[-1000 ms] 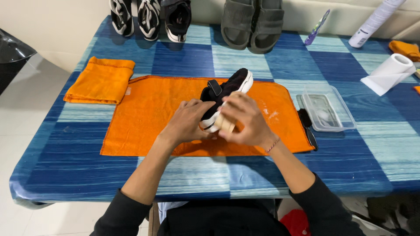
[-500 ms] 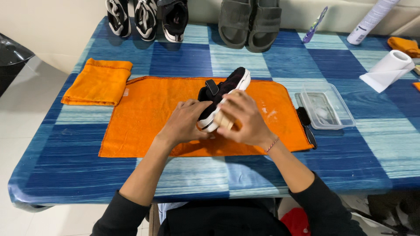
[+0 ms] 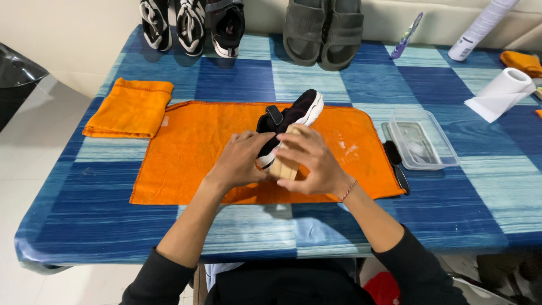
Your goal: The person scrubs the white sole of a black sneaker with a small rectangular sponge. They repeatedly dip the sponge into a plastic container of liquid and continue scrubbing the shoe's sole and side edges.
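Observation:
A black shoe with a white sole (image 3: 293, 116) lies on a spread orange cloth (image 3: 192, 147) in the middle of the table. My left hand (image 3: 240, 161) grips the shoe at its near end. My right hand (image 3: 313, 164) is closed on a wooden-backed brush (image 3: 285, 161) pressed against the shoe's near side. The bristles are hidden under my fingers.
A folded orange cloth (image 3: 130, 107) lies at the left. Black-and-white shoes (image 3: 192, 22) and grey slides (image 3: 324, 31) line the far edge. A clear plastic tray (image 3: 420, 138), a dark brush (image 3: 395, 158), a paper roll (image 3: 502, 90), a white bottle (image 3: 480, 28) and a toothbrush (image 3: 407, 34) sit right.
Both hands stay on the shoe with only slight shifts of the brush hand. The view has drifted a little.

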